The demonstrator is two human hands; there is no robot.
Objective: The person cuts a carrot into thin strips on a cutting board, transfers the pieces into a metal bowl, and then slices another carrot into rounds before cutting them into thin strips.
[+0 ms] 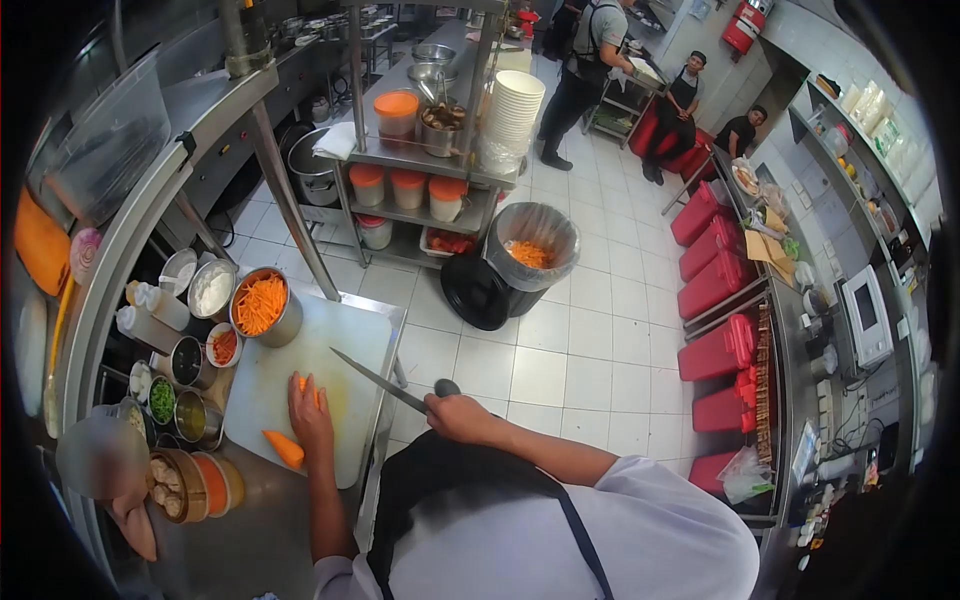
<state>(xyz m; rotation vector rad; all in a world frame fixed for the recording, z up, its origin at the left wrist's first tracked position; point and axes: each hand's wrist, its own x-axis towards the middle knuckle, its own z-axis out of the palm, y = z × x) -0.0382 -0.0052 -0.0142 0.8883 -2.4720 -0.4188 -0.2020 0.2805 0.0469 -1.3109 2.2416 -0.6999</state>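
Observation:
My left hand (311, 412) is over the white cutting board (345, 340), its fingers curled on a piece of carrot that shows orange between them. Most of that piece is hidden under the hand. Beside my wrist lies a peeled carrot piece (284, 449) on the board. Off the board's right side, my right hand (462, 417) grips the handle of a kitchen knife (378, 379). Its long blade points up and left over the board's edge, apart from the carrots. A steel pot of shredded carrot (262, 306) stands at the board's far left corner.
Left of the board are small containers, including chopped greens (162, 399), plus squeeze bottles (160, 304) and a bamboo steamer (183, 486). A lined bin (532, 247) with orange scraps stands on the floor. Beyond are a steel shelf (420, 160), red bins (715, 275) and several people.

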